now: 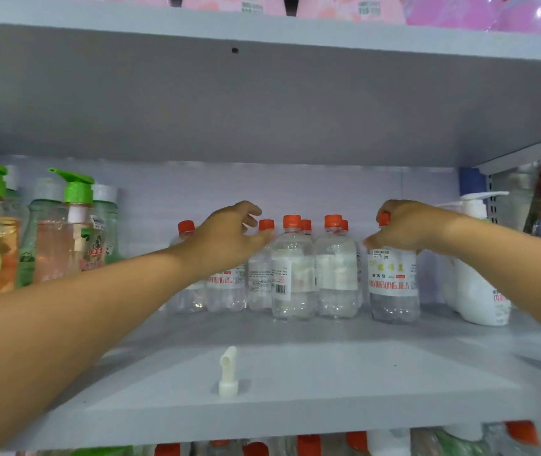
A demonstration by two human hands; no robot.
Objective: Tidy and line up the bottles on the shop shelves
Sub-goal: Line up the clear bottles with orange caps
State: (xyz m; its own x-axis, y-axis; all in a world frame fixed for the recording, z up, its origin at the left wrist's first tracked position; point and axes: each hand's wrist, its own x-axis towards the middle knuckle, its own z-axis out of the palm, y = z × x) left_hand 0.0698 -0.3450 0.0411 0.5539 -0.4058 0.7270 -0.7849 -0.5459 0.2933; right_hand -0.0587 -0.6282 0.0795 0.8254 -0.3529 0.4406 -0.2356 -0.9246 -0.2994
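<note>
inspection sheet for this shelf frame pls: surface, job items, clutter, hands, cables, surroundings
Surface: grey shelf, front bare.
Job's things: clear orange-capped bottles clustered at the back; one stands apart, right.
Clutter: loose white nozzle lying near the front.
Grippers: left hand rests on a bottle; right hand has its grip on the separate bottle's top.
Cables: nothing seen.
Surroundings: green-pump bottles left, white pump bottle right, stocked shelves above and below.
</note>
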